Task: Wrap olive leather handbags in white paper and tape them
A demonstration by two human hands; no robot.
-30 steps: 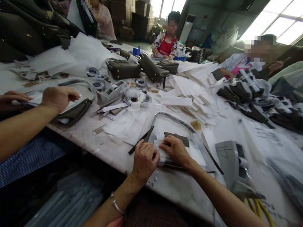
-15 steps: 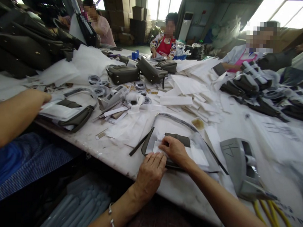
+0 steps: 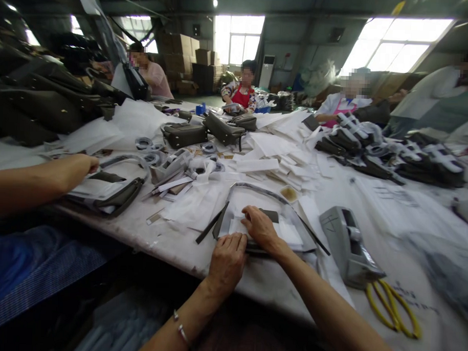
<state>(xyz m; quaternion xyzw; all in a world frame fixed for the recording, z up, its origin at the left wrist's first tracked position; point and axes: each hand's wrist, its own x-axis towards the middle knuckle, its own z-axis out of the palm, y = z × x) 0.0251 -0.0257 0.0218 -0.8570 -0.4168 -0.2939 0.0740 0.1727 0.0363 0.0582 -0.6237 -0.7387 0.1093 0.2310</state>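
A dark olive handbag (image 3: 310, 243) lies on the table in front of me, with white paper (image 3: 289, 234) over its face. Its arched handle (image 3: 268, 190) is wrapped in clear film, and dark straps stick out at both sides. My left hand (image 3: 228, 257) grips the bag's near edge, fingers close together over it and thumb hidden. Just beyond it, my right hand (image 3: 261, 228) rests over the paper near the bag's dark flap (image 3: 270, 215). Its thumb and forefinger are apart, with nothing visible between them.
Right of the bag stand a grey tape dispenser (image 3: 348, 251) and yellow-handled scissors (image 3: 394, 314). Paper sheets (image 3: 265, 146) and several bags (image 3: 224, 129) spread across the middle. At left, a co-worker's arm (image 3: 45, 179) reaches to another bag (image 3: 122, 194). Other people work across the table.
The view has tilted up and shifted, showing more windows. My right hand's thumb and forefinger have spread apart over the paper. My left hand stays at the bag's near edge.
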